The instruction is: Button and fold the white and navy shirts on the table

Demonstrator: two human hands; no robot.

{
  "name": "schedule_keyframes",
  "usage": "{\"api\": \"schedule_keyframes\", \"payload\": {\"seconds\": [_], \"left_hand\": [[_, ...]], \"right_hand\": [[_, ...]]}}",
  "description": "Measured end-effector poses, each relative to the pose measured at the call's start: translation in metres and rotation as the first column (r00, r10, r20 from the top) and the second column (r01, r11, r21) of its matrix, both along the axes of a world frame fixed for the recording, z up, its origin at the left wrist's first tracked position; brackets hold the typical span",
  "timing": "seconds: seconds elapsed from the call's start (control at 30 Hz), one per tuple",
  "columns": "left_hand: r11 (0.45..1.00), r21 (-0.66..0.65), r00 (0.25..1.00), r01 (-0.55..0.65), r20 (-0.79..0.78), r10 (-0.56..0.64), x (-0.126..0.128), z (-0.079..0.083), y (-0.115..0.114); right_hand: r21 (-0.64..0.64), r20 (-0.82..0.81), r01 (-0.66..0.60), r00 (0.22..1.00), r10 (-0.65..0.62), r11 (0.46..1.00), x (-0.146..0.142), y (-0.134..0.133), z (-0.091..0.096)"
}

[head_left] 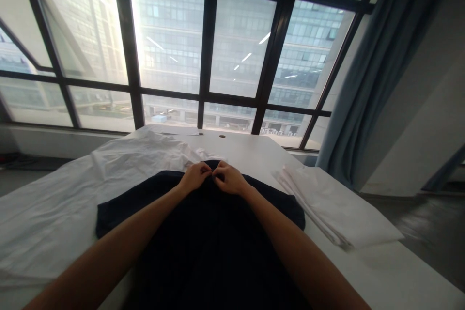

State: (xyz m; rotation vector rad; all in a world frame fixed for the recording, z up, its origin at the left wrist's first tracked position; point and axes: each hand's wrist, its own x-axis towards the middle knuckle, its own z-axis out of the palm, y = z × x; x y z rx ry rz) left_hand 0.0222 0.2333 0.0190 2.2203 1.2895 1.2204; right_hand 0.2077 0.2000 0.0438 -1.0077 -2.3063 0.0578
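Observation:
A dark navy short-sleeved shirt (218, 232) lies spread on the white table, its sleeves out to both sides and its collar toward the window. My left hand (196, 176) is closed in a pinch at the front of the collar. Right beside it, my right hand (228, 177) pinches the collar from the other side. The fingertips of both hands nearly meet there. Whatever small part of the collar lies between them is too dark to make out. Both forearms reach across the shirt.
A crumpled white cloth (65, 203) covers the table's left side. Folded white fabric (334, 208) lies on the right of the white table (250, 147). Behind stand dark-framed windows (238, 43), with a blue curtain (366, 87) at the right.

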Motion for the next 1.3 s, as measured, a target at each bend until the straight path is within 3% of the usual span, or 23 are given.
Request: {"api": "schedule_keyframes", "payload": {"seconds": [0.1, 0.23, 0.33, 0.5, 0.87, 1.17, 1.3], "left_hand": [[0.994, -0.091, 0.985, 0.052, 0.171, -0.036, 0.001, -0.018, -0.005], [0.979, -0.123, 0.960, 0.165, 0.249, -0.131, 0.000, -0.036, -0.010], [0.961, -0.137, 0.928, 0.239, 0.325, -0.184, 0.000, -0.044, -0.012], [0.975, -0.136, 0.923, 0.176, 0.368, -0.115, 0.002, -0.048, -0.015], [0.991, -0.129, 0.908, 0.020, 0.418, 0.036, 0.006, -0.040, -0.023], [0.986, -0.153, 0.910, 0.059, 0.415, 0.010, 0.006, -0.038, -0.027], [0.987, -0.114, 0.929, 0.117, 0.365, -0.068, 0.007, -0.035, -0.031]], "right_hand": [[0.050, -0.059, 0.062, 0.997, -0.059, 0.997, -0.004, -0.005, -0.021], [0.099, -0.130, 0.115, 0.986, -0.102, 0.988, -0.004, -0.007, -0.050], [0.116, -0.145, 0.146, 0.981, -0.129, 0.982, -0.004, -0.008, -0.059], [0.129, -0.145, 0.171, 0.978, -0.152, 0.977, -0.004, -0.012, -0.059], [0.196, -0.125, 0.115, 0.988, -0.091, 0.974, -0.004, -0.018, -0.057], [0.163, -0.181, 0.190, 0.970, -0.160, 0.968, -0.006, -0.019, -0.057], [0.106, -0.239, 0.205, 0.955, -0.175, 0.973, -0.003, -0.016, -0.058]]}}
